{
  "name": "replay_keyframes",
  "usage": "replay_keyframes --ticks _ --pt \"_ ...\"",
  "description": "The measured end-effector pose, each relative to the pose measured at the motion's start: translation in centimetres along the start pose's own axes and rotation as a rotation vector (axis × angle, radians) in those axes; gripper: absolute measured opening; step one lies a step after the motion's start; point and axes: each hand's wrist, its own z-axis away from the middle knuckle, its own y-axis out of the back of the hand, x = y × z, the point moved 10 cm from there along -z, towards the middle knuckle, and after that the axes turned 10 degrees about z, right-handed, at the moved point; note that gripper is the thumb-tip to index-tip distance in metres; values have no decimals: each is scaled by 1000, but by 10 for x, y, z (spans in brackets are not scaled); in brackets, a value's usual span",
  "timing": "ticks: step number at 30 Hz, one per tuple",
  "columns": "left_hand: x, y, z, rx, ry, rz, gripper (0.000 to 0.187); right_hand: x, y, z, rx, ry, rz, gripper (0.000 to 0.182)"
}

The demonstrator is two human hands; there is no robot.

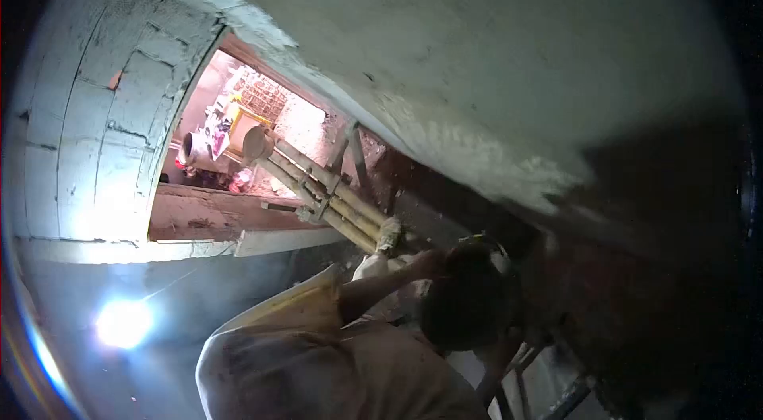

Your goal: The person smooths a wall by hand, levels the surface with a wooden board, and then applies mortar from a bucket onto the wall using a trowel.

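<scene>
Neither of my hands shows in the view. Below me another person, in a pale, dusty shirt with a yellowish sleeve, bends forward with a dark, rounded head. One forearm of this person reaches toward the front of the head; what its hand touches is lost in shadow. Close by, several long yellowish poles run up and left toward a bright opening, with a round, flat-looking piece at their far end.
A large plastered surface spans the top and right. A block wall and a ledge are at the left, above a glaring lamp. Through the opening appear a pot and bricks.
</scene>
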Motion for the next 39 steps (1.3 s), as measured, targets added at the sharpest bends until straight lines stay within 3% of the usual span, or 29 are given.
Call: replay_keyframes --ticks 4,8,11,15,17,18,21,23,25,26,27,29,30,31,33,35,37,39 --pt "-37 87 34 284 -280 -53 44 -89 -73 35 -84 150 68 54" --pt "-44 210 126 210 93 838 37 -193 -160 94 -152 329 212 56" --pt "-75 264 156 317 -162 851 36 -251 -236 145 -244 426 298 58" --pt "-120 320 208 561 4 811 30 -293 -327 207 -386 521 393 60" --pt "-118 364 253 773 -187 842 29 -299 -369 234 -461 547 414 60" --pt "-124 369 267 693 -28 930 27 -301 -390 246 -499 561 415 60" --pt "-142 384 298 572 -37 1106 25 -334 -439 311 -536 645 574 77" --pt "-130 388 327 588 -118 1202 23 -364 -468 392 -751 819 727 56" --pt "-127 396 356 741 -174 1249 24 -355 -500 368 -854 808 677 59" --pt "-180 381 354 780 119 1001 26 -344 -519 369 -954 772 607 63" --pt "-188 380 360 813 115 976 26 -353 -523 389 -856 808 717 45" --pt "-189 372 385 1097 -1 1027 28 -341 -545 389 -950 768 644 47" --pt "-201 367 393 1099 181 935 27 -326 -559 383 -957 759 651 47" --pt "-194 371 401 1096 193 941 27 -320 -573 371 -853 821 659 48" --pt "-183 377 420 1177 143 1110 26 -325 -597 411 -1133 792 605 46" --pt "-192 381 426 1222 131 1147 25 -330 -618 438 -1071 827 789 40" --pt "-199 380 423 1084 37 1412 27 -328 -648 455 -1103 830 782 38" --pt "-216 387 422 1105 31 1456 24 -322 -682 471 -1124 813 770 36"
